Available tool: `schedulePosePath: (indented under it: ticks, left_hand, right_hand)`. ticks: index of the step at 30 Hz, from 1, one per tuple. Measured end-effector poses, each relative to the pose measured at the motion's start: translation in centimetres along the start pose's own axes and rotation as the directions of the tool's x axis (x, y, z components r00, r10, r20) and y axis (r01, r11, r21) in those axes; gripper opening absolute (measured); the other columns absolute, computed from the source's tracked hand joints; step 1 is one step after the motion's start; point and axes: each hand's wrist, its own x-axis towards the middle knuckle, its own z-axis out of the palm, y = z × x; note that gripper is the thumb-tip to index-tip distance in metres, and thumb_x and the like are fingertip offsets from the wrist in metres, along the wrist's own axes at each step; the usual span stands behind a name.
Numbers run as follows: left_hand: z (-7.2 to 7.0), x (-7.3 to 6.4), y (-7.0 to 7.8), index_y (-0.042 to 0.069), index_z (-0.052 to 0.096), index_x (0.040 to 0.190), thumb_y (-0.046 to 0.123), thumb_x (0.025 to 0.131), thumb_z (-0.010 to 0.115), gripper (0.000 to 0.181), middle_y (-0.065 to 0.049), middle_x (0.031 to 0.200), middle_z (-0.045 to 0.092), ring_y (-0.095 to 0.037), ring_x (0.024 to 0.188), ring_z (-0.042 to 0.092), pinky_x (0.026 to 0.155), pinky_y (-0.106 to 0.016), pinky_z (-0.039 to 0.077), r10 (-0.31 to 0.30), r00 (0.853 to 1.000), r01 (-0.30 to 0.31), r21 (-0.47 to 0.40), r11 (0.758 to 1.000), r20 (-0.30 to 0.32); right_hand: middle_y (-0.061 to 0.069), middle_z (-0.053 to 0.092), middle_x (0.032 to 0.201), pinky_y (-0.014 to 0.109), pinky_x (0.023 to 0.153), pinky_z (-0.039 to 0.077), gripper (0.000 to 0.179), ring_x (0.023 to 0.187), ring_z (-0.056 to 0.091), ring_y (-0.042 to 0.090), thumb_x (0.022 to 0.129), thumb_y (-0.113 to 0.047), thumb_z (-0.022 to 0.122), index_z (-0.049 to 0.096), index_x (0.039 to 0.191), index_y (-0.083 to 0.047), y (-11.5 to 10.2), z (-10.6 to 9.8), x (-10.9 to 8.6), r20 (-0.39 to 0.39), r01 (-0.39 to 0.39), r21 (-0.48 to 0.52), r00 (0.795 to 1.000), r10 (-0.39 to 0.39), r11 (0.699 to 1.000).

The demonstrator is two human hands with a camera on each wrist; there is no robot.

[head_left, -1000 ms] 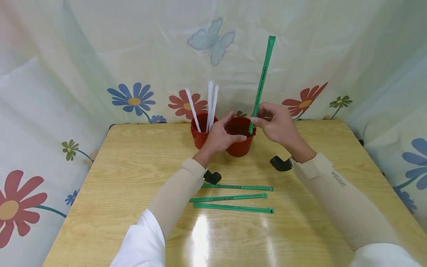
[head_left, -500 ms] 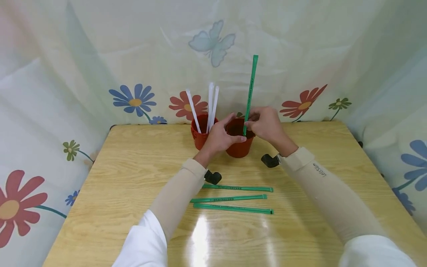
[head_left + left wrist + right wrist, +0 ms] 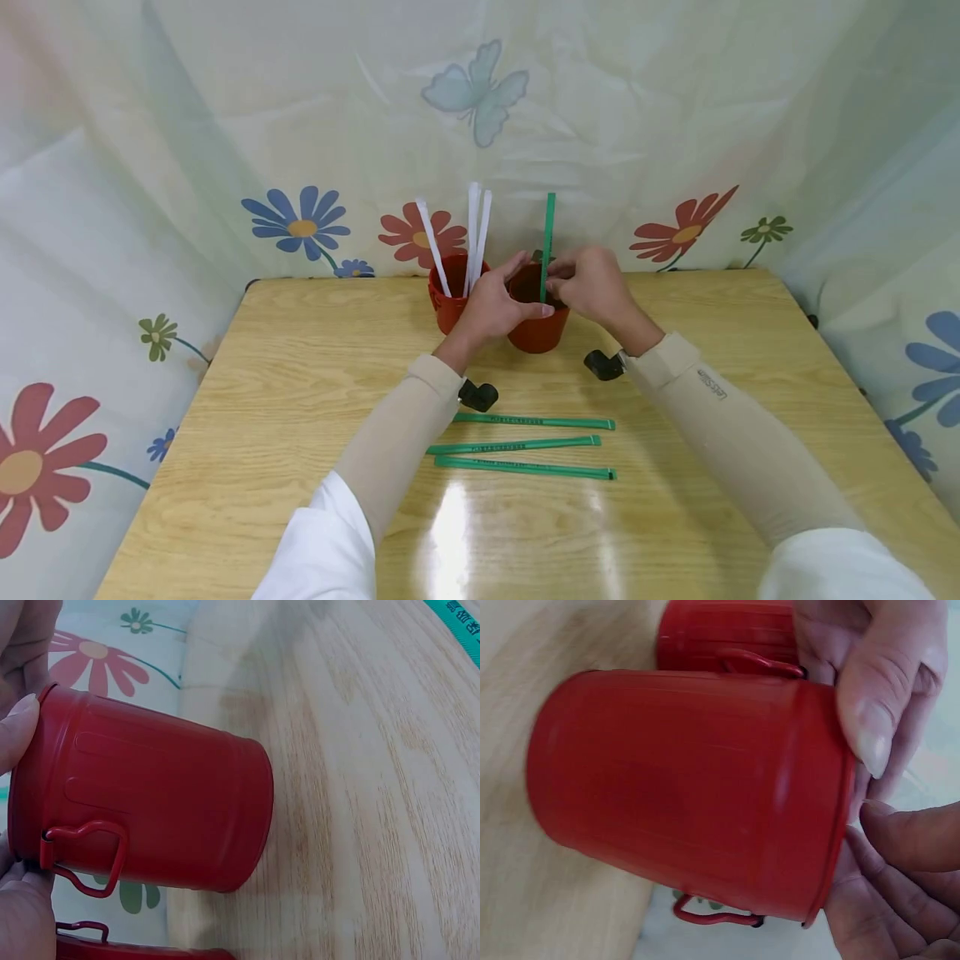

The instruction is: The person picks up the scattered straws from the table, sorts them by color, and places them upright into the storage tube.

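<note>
Head view, green straw (image 3: 549, 223): held nearly upright over the right bucket (image 3: 537, 333), its lower end sunk below the rim.
Head view, right hand (image 3: 595, 285): set at the bucket's right side; the straw is pinched low between thumb and fingers.
Head view, left hand (image 3: 495, 308): the right bucket is gripped at its left side, thumb spread along the front of the rim, index finger stretched apart toward the back.
Head view, left bucket (image 3: 447, 315): stood just beside, partly covered by the left hand; three white straws (image 3: 472, 221) are held in it, one leaned left.
Head view, loose straws (image 3: 517, 445): three green ones laid crosswise on the table (image 3: 300, 417), near one another, the top one partly hidden by the left wrist.
Head view, curtain (image 3: 675, 100): hung behind the table, printed with flowers and a butterfly.
Left wrist view, right bucket: seen sideways, its handle (image 3: 86, 859) turned to the camera; the rim is pressed by the left thumb. A loose straw is cut off at the corner.
Right wrist view, rim: touched by the left thumb; the right thumb and fingers are brought close, but whether they meet cannot be told.
</note>
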Motion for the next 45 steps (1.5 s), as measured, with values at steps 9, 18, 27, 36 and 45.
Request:
schedulePosePath:
  ticks: [9, 18, 27, 36, 45]
  left_hand:
    - [-0.2, 0.0, 0.2, 0.016, 0.041, 0.161, 0.02, 0.088, 0.085, 0.086, -0.003, 0.158, 0.055, -0.023, 0.148, 0.047, 0.124, -0.041, 0.042, -0.006, 1.0, 0.006, 0.06, 0.998, 0.011]
    - [-0.2, -0.1, 0.3, 0.019, 0.043, 0.16, 0.024, 0.087, 0.086, 0.085, -0.002, 0.156, 0.056, -0.023, 0.142, 0.051, 0.119, -0.045, 0.048, -0.039, 0.999, 0.038, 0.09, 0.995, 0.011]
    - [-0.3, -0.2, 0.3, 0.017, 0.041, 0.161, 0.026, 0.087, 0.086, 0.087, -0.003, 0.158, 0.054, -0.024, 0.144, 0.05, 0.116, -0.042, 0.051, -0.054, 0.999, 0.053, 0.111, 0.992, 0.006]
    - [-0.4, -0.2, 0.5, 0.017, 0.037, 0.163, 0.027, 0.087, 0.087, 0.091, -0.001, 0.161, 0.052, -0.023, 0.148, 0.047, 0.116, -0.042, 0.05, -0.052, 0.999, 0.05, 0.126, 0.991, 0.008]
    - [-0.3, -0.1, 0.6, 0.015, 0.038, 0.163, 0.025, 0.086, 0.087, 0.091, -0.004, 0.161, 0.051, -0.025, 0.149, 0.047, 0.115, -0.043, 0.051, -0.044, 0.999, 0.043, 0.122, 0.992, 0.012]
  right_hand:
    - [0.023, 0.079, 0.101, 0.046, 0.077, 0.065, 0.015, 0.091, 0.077, 0.036, 0.094, -0.001, 0.072, 0.079, 0.106, 0.006, -0.9, -0.3, -3.6, -0.046, 0.059, 0.031, 0.997, -0.057, 0.998]
    - [0.017, 0.081, 0.095, 0.044, 0.075, 0.066, 0.014, 0.083, 0.078, 0.028, 0.089, 0.003, 0.077, 0.081, 0.103, 0.002, -1.0, 0.1, -8.4, 0.038, 0.139, -0.002, 0.99, -0.139, 0.99]
    - [0.01, 0.079, 0.103, 0.04, 0.082, 0.064, 0.02, 0.093, 0.075, 0.023, 0.088, 0.003, 0.077, 0.079, 0.107, 0.0, 2.1, 4.4, -11.7, 0.381, 0.268, -0.18, 0.906, -0.184, 0.947]
    - [-0.002, 0.061, 0.083, 0.03, 0.072, 0.051, 0.029, 0.076, 0.052, 0.012, 0.08, 0.016, 0.069, 0.07, 0.095, -0.009, 2.6, 6.0, -12.5, 0.518, 0.351, -0.298, 0.841, -0.159, 0.888]
    - [0.002, 0.063, 0.092, 0.034, 0.073, 0.056, 0.036, 0.08, 0.059, 0.015, 0.074, 0.014, 0.076, 0.066, 0.102, -0.006, 2.7, 4.6, -13.3, 0.6, 0.454, -0.358, 0.781, -0.172, 0.816]
